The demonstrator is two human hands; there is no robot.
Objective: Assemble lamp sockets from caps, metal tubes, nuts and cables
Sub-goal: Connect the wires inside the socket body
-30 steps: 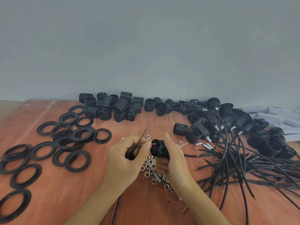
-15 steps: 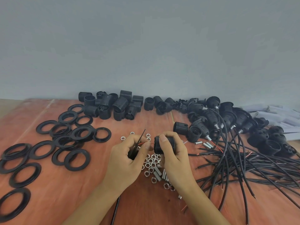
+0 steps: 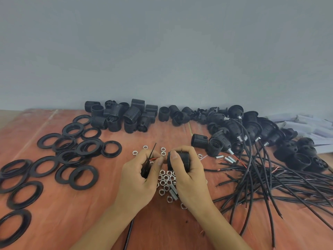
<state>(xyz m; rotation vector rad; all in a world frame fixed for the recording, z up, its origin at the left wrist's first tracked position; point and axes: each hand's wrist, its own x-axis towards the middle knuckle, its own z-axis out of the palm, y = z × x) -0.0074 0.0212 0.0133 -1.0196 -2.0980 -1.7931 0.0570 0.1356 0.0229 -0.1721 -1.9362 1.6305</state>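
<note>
My left hand (image 3: pixel 139 179) grips a black cap (image 3: pixel 145 171) with a cable's black and red wire ends (image 3: pixel 152 153) sticking up between thumb and fingers; the cable (image 3: pixel 128 235) trails down under my wrist. My right hand (image 3: pixel 189 175) curls round a black threaded socket body (image 3: pixel 180 157), held sideways just right of the wire ends. Silver nuts (image 3: pixel 166 179) and short metal tubes (image 3: pixel 173 194) lie on the table below and between both hands.
Black rings (image 3: pixel 83 176) cover the left of the wooden table (image 3: pixel 72 222). Loose socket bodies (image 3: pixel 126 116) pile along the back wall. Assembled sockets with cables (image 3: pixel 252 134) and loose cables (image 3: pixel 279 186) spread right. More metal tubes (image 3: pixel 228 158) lie near them.
My right hand turned the socket body from open-end-facing-me to sideways and brought it left, close to the wire ends. My left hand has stayed nearly still.
</note>
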